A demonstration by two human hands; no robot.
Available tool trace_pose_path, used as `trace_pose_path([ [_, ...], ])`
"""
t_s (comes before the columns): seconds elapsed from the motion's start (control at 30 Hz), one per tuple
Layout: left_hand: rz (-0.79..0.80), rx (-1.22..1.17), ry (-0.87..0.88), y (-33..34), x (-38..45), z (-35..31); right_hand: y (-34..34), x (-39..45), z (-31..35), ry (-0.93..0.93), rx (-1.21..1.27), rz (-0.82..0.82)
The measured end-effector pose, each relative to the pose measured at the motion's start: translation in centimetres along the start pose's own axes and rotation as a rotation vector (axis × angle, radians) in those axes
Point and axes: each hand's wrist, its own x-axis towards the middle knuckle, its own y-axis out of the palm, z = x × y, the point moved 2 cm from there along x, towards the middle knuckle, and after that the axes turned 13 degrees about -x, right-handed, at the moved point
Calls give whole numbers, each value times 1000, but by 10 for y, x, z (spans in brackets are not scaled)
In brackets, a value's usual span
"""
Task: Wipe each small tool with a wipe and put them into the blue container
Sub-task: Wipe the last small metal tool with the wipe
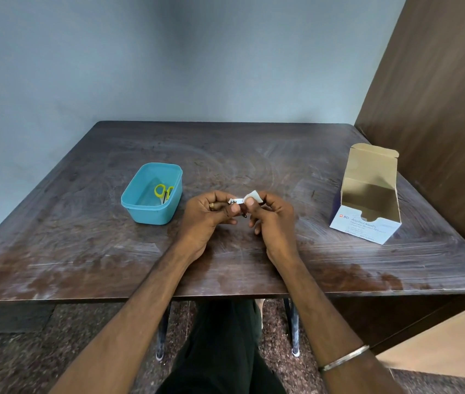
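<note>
My left hand (207, 216) pinches a small shiny metal tool (235, 201), which looks like a nail clipper, above the middle of the table. My right hand (272, 216) pinches a white wipe (252, 196) and presses it against the tool's right end. Much of the tool is hidden by my fingers. The blue container (133, 204) stands to the left of my hands. Inside it lie small scissors with yellow handles (163, 191).
An open box of alcohol swabs (366, 226) stands at the right side of the dark wooden table (83, 251), flap up. A brown wooden panel (438, 95) rises along the table's right edge. A blue-grey wall is behind. My legs show under the near edge.
</note>
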Motion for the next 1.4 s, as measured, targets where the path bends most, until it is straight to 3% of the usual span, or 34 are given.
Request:
trace_pose_path([
  [0.3,-143,145,139,8,-8,-4,-1,2,-5,49,38,-59],
  [0.53,-113,827,602,3,-13,-2,0,2,-8,98,52,-72],
  [0.63,-110,950,642,4,-13,1,0,3,-9,97,81,-75],
  [0.73,-167,848,527,3,-10,1,0,3,-8,71,91,-86],
  [0.87,-221,336,187,2,-7,0,-3,4,-9,53,118,-148],
  [0.97,-231,44,48,-2,-5,-1,-2,4,-8,22,129,-107],
  [1.2,-118,-5,-9,-1,-8,-4,4,3,-7,-28,-16,44],
  [1.4,9,60,-39,-1,-10,-7,2,4,-7,-6,43,18],
])
